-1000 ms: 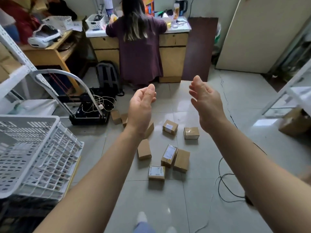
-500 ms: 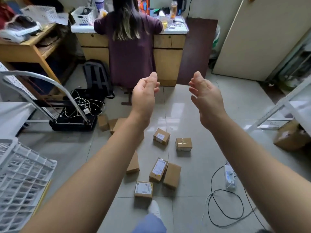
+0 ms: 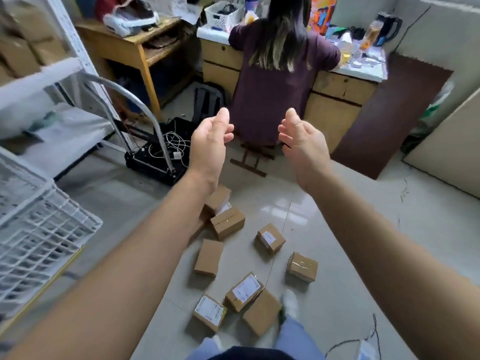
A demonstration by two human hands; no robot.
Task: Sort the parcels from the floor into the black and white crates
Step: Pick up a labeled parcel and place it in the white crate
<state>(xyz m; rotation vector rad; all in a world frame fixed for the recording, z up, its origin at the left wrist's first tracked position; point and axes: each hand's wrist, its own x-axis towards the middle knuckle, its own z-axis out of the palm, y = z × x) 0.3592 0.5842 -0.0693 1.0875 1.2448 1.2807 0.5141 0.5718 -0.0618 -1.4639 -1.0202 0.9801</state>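
1. On the left hand (image 3: 209, 145) the fingers (image 3: 226, 131) were loosely curved and a little apart, gripping nothing; the right hand (image 3: 304, 145) was just as relaxed and bare.
2. Both hands hung in the air with palms facing each other, not touching.
3. Beneath them the parcels (image 3: 208, 258) lay scattered on the tiled floor (image 3: 363, 229), some touching one another, none touching a hand.
4. The white crate (image 3: 39, 229) stood at the left edge, apart from the parcels.
5. Beyond the hands, a seated person (image 3: 275, 81) faced a desk (image 3: 337, 87).
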